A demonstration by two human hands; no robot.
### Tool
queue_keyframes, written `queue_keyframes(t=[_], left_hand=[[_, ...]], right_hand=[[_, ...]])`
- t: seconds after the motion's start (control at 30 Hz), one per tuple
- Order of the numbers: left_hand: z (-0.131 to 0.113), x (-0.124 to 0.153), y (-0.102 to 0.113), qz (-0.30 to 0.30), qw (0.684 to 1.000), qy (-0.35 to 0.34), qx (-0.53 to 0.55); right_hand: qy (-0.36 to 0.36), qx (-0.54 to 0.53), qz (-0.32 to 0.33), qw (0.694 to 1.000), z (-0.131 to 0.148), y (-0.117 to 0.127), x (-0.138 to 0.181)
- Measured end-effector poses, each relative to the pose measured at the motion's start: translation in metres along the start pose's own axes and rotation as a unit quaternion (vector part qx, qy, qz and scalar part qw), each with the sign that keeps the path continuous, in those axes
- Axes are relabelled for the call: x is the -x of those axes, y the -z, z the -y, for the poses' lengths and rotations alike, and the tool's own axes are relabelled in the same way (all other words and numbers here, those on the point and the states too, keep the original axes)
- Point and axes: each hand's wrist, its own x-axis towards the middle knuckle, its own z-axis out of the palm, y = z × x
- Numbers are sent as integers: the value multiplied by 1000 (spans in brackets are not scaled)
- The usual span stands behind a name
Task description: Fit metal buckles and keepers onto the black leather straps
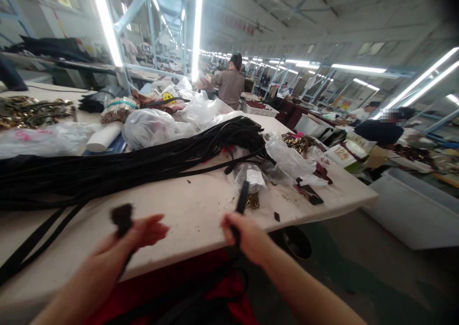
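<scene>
My left hand (145, 231) is closed over the table's front edge, somewhat blurred, with a black strap (122, 219) caught at the thumb; its dark, bunched end sticks up. Further right, my right hand (242, 231) grips another black strap (243, 198), whose flat end points up and away from me. The lower part of that strap hangs down toward my lap. Behind both hands lies a long bundle of black straps (143, 167), stretched across the table (190, 219). Beyond the right hand's strap sits a small heap of brass-coloured metal hardware (253, 201).
Plastic bags (150, 128) crowd the table's back, with more plastic (290, 160) at the right. Metal hardware (32, 112) lies far left. A large translucent bin (416, 210) stands right of the table. One person (231, 83) stands beyond it; another (380, 126) is bent over at right.
</scene>
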Motion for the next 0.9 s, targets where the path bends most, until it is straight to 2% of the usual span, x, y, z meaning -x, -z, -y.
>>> queue_keyframes(t=[0.07,0.1,0.13,0.2,0.23,0.27,0.33,0.4,0.43,0.53,0.6,0.7,0.8,0.9], left_hand=[[15,0,-31,109,990,65,-64],[23,-1,-42,151,981,91,-80],[30,-4,-49,172,976,105,-78],[43,-12,-47,155,983,95,-36],[47,-15,-41,136,988,77,-13],[49,-19,-33,116,991,60,3],[49,-23,-21,94,995,34,2],[45,-22,-19,90,996,18,-22],[43,-20,-22,91,995,17,-37],[36,-12,-39,93,992,30,-75],[34,-9,-46,91,992,32,-86],[36,-9,-45,83,992,31,-95],[40,-9,-37,78,992,28,-95],[43,-9,-31,88,992,16,-93]], right_hand=[[-85,86,125,985,-37,-38,-5],[-113,109,166,974,-48,-48,-7],[-114,141,207,962,-54,-50,-8],[-66,260,251,930,-53,-32,-10],[-35,349,237,906,-47,-14,-13],[-12,436,196,878,-40,8,-16],[-10,566,52,823,-27,58,-28],[-23,621,-86,779,-19,104,-45],[-28,636,-129,760,-18,123,-54],[-44,669,-198,715,-23,155,-79],[-45,679,-211,702,-29,162,-90],[-40,676,-226,700,-34,166,-97],[-30,649,-248,719,-30,174,-96],[-7,597,-275,754,-20,184,-89]])
